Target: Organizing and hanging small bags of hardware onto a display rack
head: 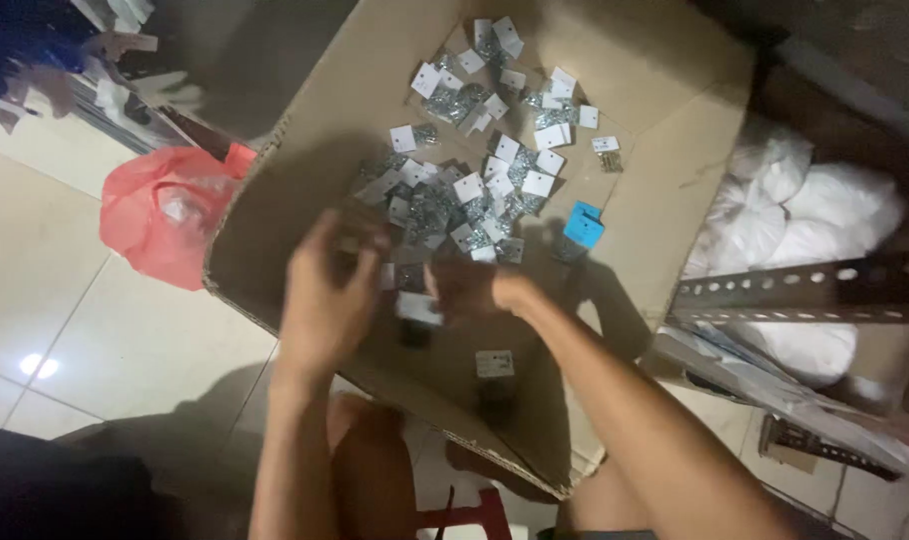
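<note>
A flattened cardboard sheet (655,200) lies on the floor with several small white cards carrying shiny metal pieces (475,180) piled on it. My left hand (330,290) hovers over the near edge of the pile with its fingers curled; motion blur hides what it grips. My right hand (470,290) is beside it, fingers closed on a small white card (418,308). One blue card (583,225) lies at the right of the pile. A single white card (495,364) sits apart, nearer to me.
A red plastic bag (160,215) lies on the tiled floor left of the cardboard. White bags (815,220) and a perforated metal shelf rail (805,290) stand at the right. A red stool (465,515) and my knees are below. Another person's hands (85,60) show top left.
</note>
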